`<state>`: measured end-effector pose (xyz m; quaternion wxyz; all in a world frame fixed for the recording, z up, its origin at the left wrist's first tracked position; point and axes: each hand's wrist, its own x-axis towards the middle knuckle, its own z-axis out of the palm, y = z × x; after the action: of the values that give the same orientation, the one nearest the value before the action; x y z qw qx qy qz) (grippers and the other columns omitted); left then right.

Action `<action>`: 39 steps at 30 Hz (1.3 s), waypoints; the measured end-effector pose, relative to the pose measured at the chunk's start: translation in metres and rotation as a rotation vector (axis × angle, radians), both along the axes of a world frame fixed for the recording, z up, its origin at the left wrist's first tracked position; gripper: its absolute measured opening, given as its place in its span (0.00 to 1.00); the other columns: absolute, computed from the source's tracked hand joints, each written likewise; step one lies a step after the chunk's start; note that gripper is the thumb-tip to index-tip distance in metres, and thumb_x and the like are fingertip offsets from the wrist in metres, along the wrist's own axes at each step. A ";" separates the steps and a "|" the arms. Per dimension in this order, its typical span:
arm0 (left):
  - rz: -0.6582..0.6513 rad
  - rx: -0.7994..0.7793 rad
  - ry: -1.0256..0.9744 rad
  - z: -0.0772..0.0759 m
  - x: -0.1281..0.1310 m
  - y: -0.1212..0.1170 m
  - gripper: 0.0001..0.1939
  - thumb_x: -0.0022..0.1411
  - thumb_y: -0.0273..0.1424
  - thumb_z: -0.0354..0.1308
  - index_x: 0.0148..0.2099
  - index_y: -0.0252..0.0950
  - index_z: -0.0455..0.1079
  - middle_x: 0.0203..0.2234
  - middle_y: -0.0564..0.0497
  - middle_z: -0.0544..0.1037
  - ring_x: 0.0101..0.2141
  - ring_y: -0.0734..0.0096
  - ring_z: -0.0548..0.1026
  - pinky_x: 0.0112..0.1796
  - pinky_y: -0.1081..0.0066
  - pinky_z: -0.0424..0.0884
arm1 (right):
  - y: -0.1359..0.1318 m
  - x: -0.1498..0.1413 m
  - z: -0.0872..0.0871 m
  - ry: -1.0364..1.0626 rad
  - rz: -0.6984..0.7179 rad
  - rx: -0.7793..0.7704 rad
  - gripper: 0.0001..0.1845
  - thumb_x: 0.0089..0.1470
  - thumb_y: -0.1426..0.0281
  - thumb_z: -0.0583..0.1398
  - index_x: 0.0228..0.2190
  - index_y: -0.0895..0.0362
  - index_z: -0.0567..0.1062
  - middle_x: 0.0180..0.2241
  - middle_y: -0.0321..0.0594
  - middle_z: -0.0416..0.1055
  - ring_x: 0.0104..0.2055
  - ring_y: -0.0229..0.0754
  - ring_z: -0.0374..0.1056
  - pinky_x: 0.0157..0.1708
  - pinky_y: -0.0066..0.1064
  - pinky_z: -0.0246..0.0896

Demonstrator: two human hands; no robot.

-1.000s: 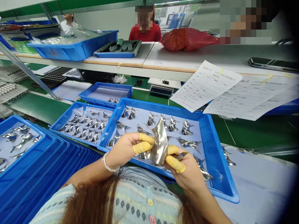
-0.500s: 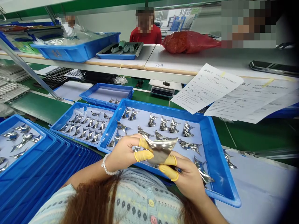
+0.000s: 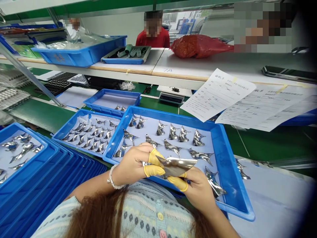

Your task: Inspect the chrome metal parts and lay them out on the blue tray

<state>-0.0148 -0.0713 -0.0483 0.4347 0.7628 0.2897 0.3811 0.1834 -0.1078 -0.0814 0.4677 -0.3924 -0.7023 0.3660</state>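
My left hand (image 3: pixel 135 165) and my right hand (image 3: pixel 198 190) together pinch a thin, curved, mirror-bright metal piece (image 3: pixel 175 166) by its edges. It lies nearly flat and points to the right. Yellow finger cots (image 3: pixel 153 171) cover the gripping fingertips of both hands. A beaded bracelet (image 3: pixel 112 178) circles my left wrist. Just below the hands is a blue plastic tray (image 3: pixel 160 114) lined with pale sheet, holding several similar shiny pieces in rows. One of these pieces (image 3: pixel 214 182) lies close to my right hand.
A second blue tray (image 3: pixel 74 130) of pieces stands to the left, beyond a stack of blue trays (image 3: pixel 49 172). Printed forms (image 3: pixel 218 94) lie ahead on the right. A shelf (image 3: pixel 123 72) holds more trays and a red bag (image 3: pixel 200 46). Co-workers (image 3: pixel 153 34) sit across it.
The metal piece has tilted flatter and its tip now points right. Both hands have dropped slightly and drawn closer to my body, with the same pinch on the piece.
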 end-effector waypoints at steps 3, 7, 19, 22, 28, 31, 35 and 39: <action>0.003 -0.016 -0.003 -0.002 0.000 0.000 0.20 0.57 0.47 0.56 0.28 0.36 0.78 0.23 0.46 0.73 0.30 0.67 0.69 0.35 0.69 0.66 | 0.000 -0.001 0.001 -0.017 -0.007 0.005 0.08 0.51 0.61 0.63 0.28 0.49 0.82 0.26 0.40 0.75 0.27 0.44 0.70 0.26 0.30 0.67; -0.012 -0.013 -0.023 -0.004 -0.001 0.001 0.18 0.57 0.45 0.56 0.29 0.36 0.77 0.24 0.46 0.74 0.31 0.67 0.69 0.36 0.70 0.66 | -0.002 -0.002 0.002 -0.059 -0.020 0.046 0.06 0.50 0.63 0.63 0.27 0.49 0.82 0.23 0.40 0.73 0.24 0.42 0.68 0.24 0.29 0.65; -0.017 -0.585 -0.222 -0.007 0.002 -0.002 0.13 0.56 0.32 0.60 0.44 0.36 0.76 0.37 0.47 0.78 0.38 0.68 0.74 0.41 0.71 0.69 | -0.002 -0.004 -0.016 0.468 -0.009 -0.474 0.13 0.45 0.58 0.66 0.24 0.56 0.78 0.17 0.34 0.64 0.19 0.33 0.53 0.18 0.26 0.49; -0.015 -0.646 -0.261 -0.008 0.004 -0.002 0.13 0.56 0.31 0.60 0.44 0.36 0.76 0.38 0.48 0.79 0.39 0.69 0.75 0.42 0.71 0.70 | -0.002 -0.006 -0.021 0.590 0.030 -0.591 0.15 0.42 0.57 0.67 0.22 0.57 0.77 0.13 0.30 0.55 0.16 0.29 0.43 0.17 0.24 0.41; 0.019 -0.698 -0.251 -0.010 0.007 -0.002 0.14 0.54 0.31 0.62 0.44 0.35 0.76 0.40 0.48 0.79 0.39 0.69 0.76 0.42 0.72 0.70 | -0.004 -0.006 -0.024 0.652 0.055 -0.629 0.13 0.43 0.61 0.68 0.21 0.58 0.76 0.12 0.29 0.53 0.16 0.29 0.42 0.18 0.24 0.38; 0.033 -0.714 -0.240 -0.010 0.008 -0.001 0.14 0.53 0.31 0.62 0.43 0.36 0.76 0.39 0.48 0.79 0.38 0.70 0.75 0.40 0.72 0.70 | -0.003 -0.007 -0.024 0.630 0.033 -0.628 0.15 0.41 0.59 0.68 0.20 0.58 0.75 0.12 0.28 0.53 0.16 0.29 0.42 0.17 0.25 0.38; 0.061 -0.718 -0.266 -0.013 0.010 0.002 0.12 0.51 0.31 0.63 0.40 0.34 0.76 0.32 0.50 0.78 0.30 0.75 0.72 0.33 0.75 0.68 | -0.004 -0.006 -0.018 0.514 -0.025 -0.538 0.16 0.42 0.57 0.67 0.21 0.58 0.76 0.15 0.33 0.61 0.17 0.32 0.51 0.17 0.26 0.47; 0.068 -0.728 -0.299 -0.024 0.012 0.008 0.11 0.49 0.35 0.65 0.31 0.32 0.71 0.21 0.54 0.72 0.23 0.78 0.67 0.26 0.76 0.64 | -0.008 0.000 -0.015 0.244 -0.087 -0.336 0.07 0.47 0.64 0.66 0.23 0.55 0.79 0.21 0.38 0.72 0.22 0.38 0.63 0.22 0.27 0.59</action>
<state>-0.0024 -0.0628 -0.0718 0.7014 0.4847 0.3646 0.3745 0.1832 -0.1154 -0.0966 0.4927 -0.4477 -0.5518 0.5024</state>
